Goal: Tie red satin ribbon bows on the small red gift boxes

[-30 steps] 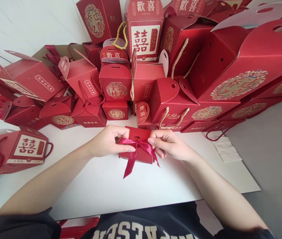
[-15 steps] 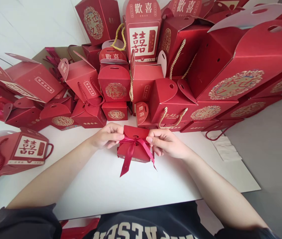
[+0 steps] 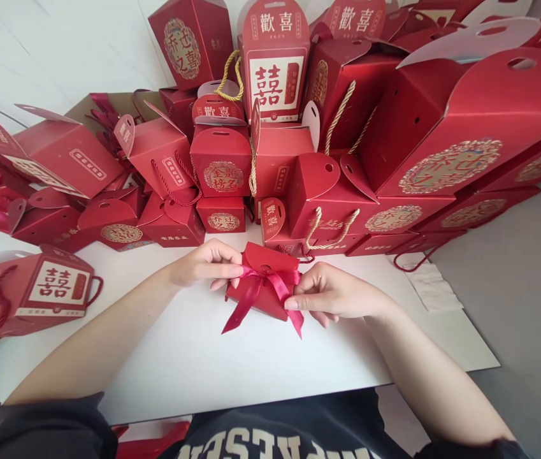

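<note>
A small red gift box point(image 3: 273, 257) stands on the white table, turned slightly, with a magenta ribbon point(image 3: 250, 298) tied in a bow across its top. Two ribbon tails hang down over the front side. At the box's left edge, my left hand point(image 3: 210, 264) pinches the bow's left loop between thumb and fingertips. My right hand point(image 3: 332, 294) is at the lower right of the box, its thumb and forefinger closed on the right ribbon tail. The bow's right loop lies just above that hand's fingers.
Many red gift boxes point(image 3: 225, 159) are stacked along the back of the white table point(image 3: 251, 376). A red box with rope handles point(image 3: 57, 287) lies at the left. White tissues point(image 3: 435, 287) rest near the right edge.
My right hand has left the right loop and moved down to the right tail. The small box has turned a little and shifted slightly right. My left hand stays at the left loop.
</note>
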The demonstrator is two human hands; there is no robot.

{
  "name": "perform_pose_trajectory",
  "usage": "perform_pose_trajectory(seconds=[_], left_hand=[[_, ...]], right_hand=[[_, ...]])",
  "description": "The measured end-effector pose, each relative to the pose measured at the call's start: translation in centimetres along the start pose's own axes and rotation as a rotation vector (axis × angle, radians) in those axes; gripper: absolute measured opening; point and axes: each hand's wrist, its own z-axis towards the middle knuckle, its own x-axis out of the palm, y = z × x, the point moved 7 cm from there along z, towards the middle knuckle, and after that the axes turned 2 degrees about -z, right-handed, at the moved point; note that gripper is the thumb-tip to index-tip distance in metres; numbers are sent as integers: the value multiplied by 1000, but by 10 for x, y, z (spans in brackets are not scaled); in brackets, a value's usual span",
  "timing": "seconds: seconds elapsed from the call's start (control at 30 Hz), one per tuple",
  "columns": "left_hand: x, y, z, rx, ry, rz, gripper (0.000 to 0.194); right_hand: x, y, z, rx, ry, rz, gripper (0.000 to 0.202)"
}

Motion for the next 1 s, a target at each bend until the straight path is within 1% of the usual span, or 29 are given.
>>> perform_pose_trajectory(seconds=[0.1,0.2,0.3,0.4,0.47,0.57,0.7,0.83,0.93,1.0], left_hand=[[-1,-4,0,12,-39,33,38],[-2,-8,-1,33,-81,46,38],[0,-9,-2,29,-80,60,36],[0,-11,-2,40,-84,80,35],[-2,-12,-2,57,-94,86,34],[-4,-13,-2,79,-77,98,35],[-6,-10,1,54,-106,97,37],[0,-4,4,14,-125,99,23],[2,-6,3,1,-133,147,21],[3,-11,0,-17,-126,199,22]], right_hand=[[-1,2,-1,-38,23,77,43],[-4,0,-2,-5,-9,70,43],[2,-2,0,19,24,39,42],[8,1,0,-22,74,70,38],[7,3,-2,-49,69,99,34],[3,4,-5,-62,69,103,31],[2,-1,-4,-19,79,22,28],[3,-3,-1,-11,100,-51,26],[-3,-2,-6,-14,117,-165,17],[-9,-5,-14,29,136,-279,7]])
